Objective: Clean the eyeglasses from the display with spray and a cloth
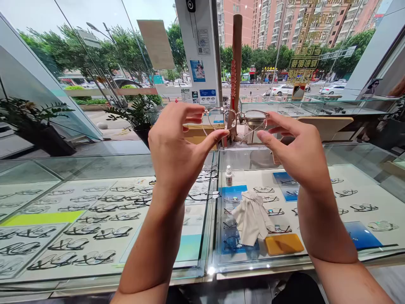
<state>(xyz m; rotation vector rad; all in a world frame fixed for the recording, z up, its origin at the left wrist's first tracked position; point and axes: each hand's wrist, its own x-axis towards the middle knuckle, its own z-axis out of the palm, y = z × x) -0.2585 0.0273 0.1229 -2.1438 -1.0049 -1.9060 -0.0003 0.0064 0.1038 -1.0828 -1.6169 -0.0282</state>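
Note:
A pair of thin metal-framed eyeglasses (240, 115) is held up in front of me, above the glass counter. My left hand (172, 147) pinches its left end with the fingers on top, the thumb stretched below the left lens. At the opposite end, my right hand (294, 145) grips the frame near the hinge between fingers and thumb. Below the hands, a crumpled pale cleaning cloth (251, 217) lies on the counter. Behind it stands a small white spray bottle (228, 176). An orange-yellow flat case (284, 244) rests to the cloth's right.
Glass display cases (210, 253) span the front, with rows of eyeglasses (84, 229) inside. Beyond them are a wooden post (237, 55), a white pillar (202, 55) and potted plants (137, 116). Large windows show a street. Another glass counter (303, 108) stands at the back right.

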